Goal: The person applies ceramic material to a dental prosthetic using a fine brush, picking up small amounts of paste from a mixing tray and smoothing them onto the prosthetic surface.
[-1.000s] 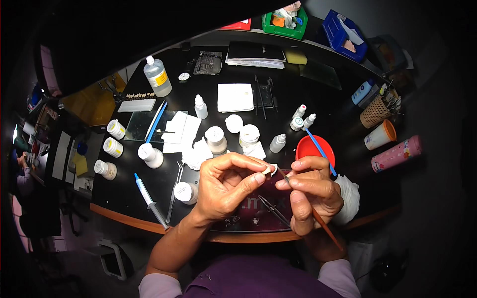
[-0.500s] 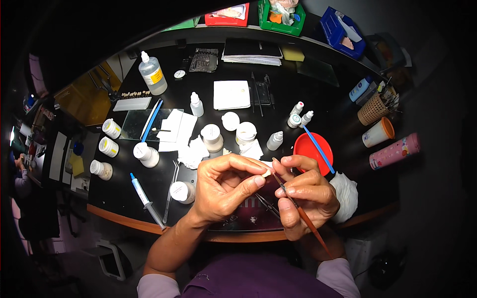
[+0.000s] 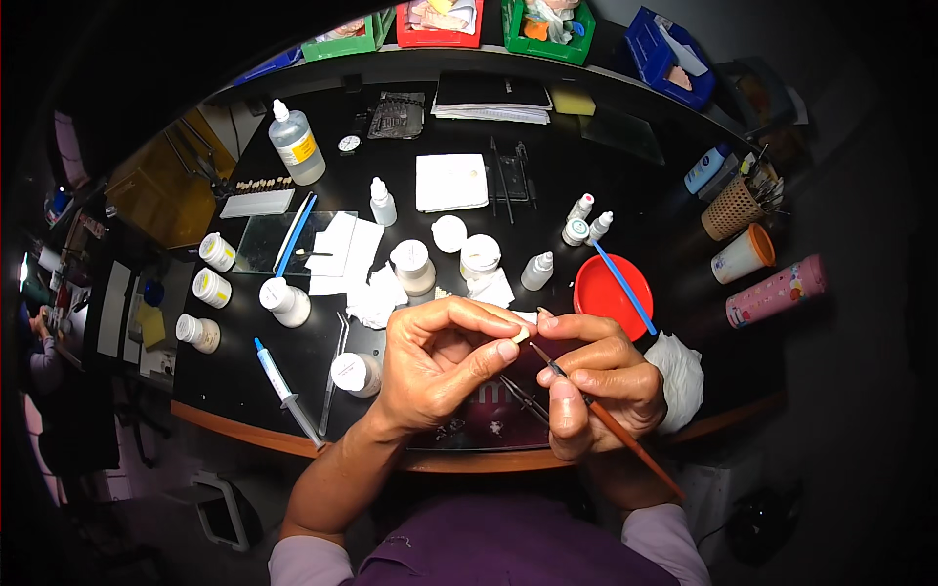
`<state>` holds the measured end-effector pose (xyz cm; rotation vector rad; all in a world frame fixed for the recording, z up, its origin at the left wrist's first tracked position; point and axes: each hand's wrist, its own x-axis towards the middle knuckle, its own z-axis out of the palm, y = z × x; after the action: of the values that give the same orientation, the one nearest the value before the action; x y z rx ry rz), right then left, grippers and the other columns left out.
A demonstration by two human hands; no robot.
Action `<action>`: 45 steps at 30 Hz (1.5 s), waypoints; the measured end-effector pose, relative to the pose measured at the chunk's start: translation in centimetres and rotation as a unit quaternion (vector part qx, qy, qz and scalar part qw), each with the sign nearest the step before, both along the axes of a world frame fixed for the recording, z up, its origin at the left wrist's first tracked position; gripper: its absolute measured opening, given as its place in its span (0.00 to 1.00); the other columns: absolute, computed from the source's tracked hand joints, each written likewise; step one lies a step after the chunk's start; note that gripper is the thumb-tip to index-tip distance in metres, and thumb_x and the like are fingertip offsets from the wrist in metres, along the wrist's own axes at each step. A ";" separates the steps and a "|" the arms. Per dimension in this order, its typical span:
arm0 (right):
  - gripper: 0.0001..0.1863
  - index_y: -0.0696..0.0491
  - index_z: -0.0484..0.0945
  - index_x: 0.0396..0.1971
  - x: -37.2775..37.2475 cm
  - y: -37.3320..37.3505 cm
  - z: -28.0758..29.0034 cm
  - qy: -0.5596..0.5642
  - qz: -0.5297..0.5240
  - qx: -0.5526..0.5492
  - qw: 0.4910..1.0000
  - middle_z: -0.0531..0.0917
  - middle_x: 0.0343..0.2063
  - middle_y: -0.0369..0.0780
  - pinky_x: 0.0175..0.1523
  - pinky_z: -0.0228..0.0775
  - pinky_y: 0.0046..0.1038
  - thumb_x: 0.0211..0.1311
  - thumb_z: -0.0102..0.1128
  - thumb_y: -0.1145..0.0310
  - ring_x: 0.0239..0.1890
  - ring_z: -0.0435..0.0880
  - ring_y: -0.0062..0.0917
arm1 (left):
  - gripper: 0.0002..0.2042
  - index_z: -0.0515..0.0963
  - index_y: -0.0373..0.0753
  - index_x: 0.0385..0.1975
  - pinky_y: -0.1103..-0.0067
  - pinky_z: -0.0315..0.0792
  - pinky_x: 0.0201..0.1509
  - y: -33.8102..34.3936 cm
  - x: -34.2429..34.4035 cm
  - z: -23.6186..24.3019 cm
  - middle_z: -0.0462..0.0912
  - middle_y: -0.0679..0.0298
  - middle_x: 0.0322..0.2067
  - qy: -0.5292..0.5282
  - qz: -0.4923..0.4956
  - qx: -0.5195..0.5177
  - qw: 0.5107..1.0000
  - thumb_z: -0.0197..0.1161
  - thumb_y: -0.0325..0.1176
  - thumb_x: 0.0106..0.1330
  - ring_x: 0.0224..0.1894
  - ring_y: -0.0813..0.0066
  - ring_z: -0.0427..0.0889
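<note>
Between the thumb and forefinger of my left hand (image 3: 430, 366) is pinched a small cream, tooth-like piece (image 3: 521, 334), partly covered by the fingertips. My right hand (image 3: 606, 376) grips a slim brush (image 3: 625, 439) with a reddish-brown handle. Its dark fine tip points up and left, close to the piece; I cannot tell whether they touch. Both hands are raised over the front of the black table, fingertips nearly meeting. Beneath them, a dark pair of tweezers or similar tool (image 3: 525, 398) is partly hidden by my right hand.
White jars (image 3: 357, 374), a syringe (image 3: 285, 394) and metal tweezers (image 3: 335, 376) lie left of my hands. Beyond stand dropper bottles (image 3: 536, 272) and crumpled tissue (image 3: 376, 298). A red bowl (image 3: 596, 293) with a blue-handled tool (image 3: 625, 288) and a white cloth (image 3: 677, 381) are at right.
The brush has tilted, its handle end swinging to the right and slightly up. My left hand keeps its pinch on the small piece, which has turned a little.
</note>
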<state>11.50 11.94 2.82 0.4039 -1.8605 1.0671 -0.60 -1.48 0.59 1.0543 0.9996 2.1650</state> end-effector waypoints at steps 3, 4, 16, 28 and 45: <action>0.15 0.56 0.69 0.38 -0.3 0.2 0.0 0.024 -0.008 0.001 1.000 0.81 0.26 0.41 0.43 0.85 0.36 0.52 0.61 0.85 0.43 0.87 0.43 | 0.07 0.80 0.25 0.40 0.74 0.79 0.56 0.1 0.1 0.1 0.85 0.47 0.41 0.003 -0.004 0.003 1.000 0.64 0.14 0.62 0.47 0.66 0.85; 0.15 0.56 0.68 0.38 -0.4 0.1 0.0 0.030 -0.021 0.001 0.999 0.81 0.26 0.42 0.44 0.86 0.37 0.52 0.61 0.85 0.44 0.86 0.43 | 0.07 0.80 0.25 0.39 0.74 0.79 0.56 0.2 0.1 0.1 0.84 0.46 0.42 0.000 -0.008 0.006 1.000 0.64 0.14 0.62 0.47 0.66 0.85; 0.14 0.57 0.68 0.36 -0.4 -0.2 0.2 0.031 -0.053 0.031 0.998 0.80 0.27 0.42 0.45 0.89 0.39 0.51 0.60 0.85 0.46 0.82 0.40 | 0.05 0.80 0.30 0.34 0.70 0.79 0.53 -0.2 0.4 0.5 0.85 0.48 0.37 -0.009 0.019 -0.025 0.999 0.66 0.16 0.60 0.43 0.65 0.86; 0.15 0.56 0.69 0.37 -0.1 -0.1 0.3 0.033 -0.068 0.068 0.995 0.80 0.28 0.42 0.46 0.89 0.36 0.53 0.64 0.84 0.46 0.82 0.39 | 0.05 0.80 0.30 0.34 0.69 0.79 0.52 -0.1 0.4 0.5 0.85 0.46 0.38 -0.002 0.013 -0.014 1.000 0.66 0.16 0.61 0.43 0.63 0.86; 0.13 0.57 0.70 0.36 -0.3 -0.3 0.2 0.046 -0.082 0.077 0.993 0.80 0.28 0.41 0.43 0.90 0.34 0.54 0.63 0.83 0.44 0.83 0.38 | 0.06 0.82 0.25 0.36 0.73 0.80 0.54 0.0 0.2 0.1 0.85 0.46 0.40 -0.013 -0.006 0.016 1.000 0.67 0.13 0.60 0.46 0.64 0.86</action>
<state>11.16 11.62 3.00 0.3750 -1.8643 0.7847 -0.41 -1.51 0.72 1.0416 0.9472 2.1866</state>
